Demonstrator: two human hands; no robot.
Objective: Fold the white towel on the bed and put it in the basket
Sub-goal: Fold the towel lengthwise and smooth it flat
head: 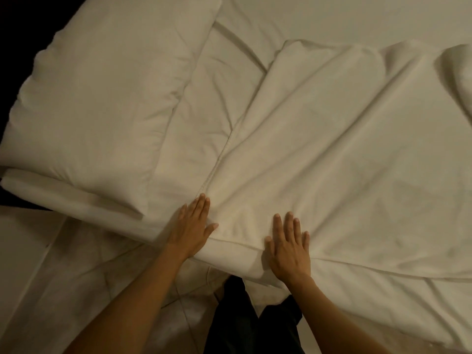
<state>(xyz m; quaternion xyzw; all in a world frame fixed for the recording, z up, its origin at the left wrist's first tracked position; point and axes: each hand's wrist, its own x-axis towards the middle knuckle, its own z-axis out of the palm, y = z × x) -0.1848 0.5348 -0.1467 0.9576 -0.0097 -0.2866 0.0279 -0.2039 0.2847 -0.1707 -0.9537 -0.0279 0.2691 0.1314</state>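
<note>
A large white towel (332, 154) lies spread and creased across the bed, its near-left corner at the bed's front edge. My left hand (192, 226) rests flat on the sheet right at the towel's left hem, fingers straight and together. My right hand (288, 249) presses flat on the towel's near edge, fingers slightly apart. Neither hand grips the cloth. No basket is in view.
A big white pillow (102, 98) lies at the left of the bed (319, 19). A bunched fold of white cloth (457, 72) sits at the far right. Pale tiled floor (51, 264) and my dark trousers (242, 323) show below the bed edge.
</note>
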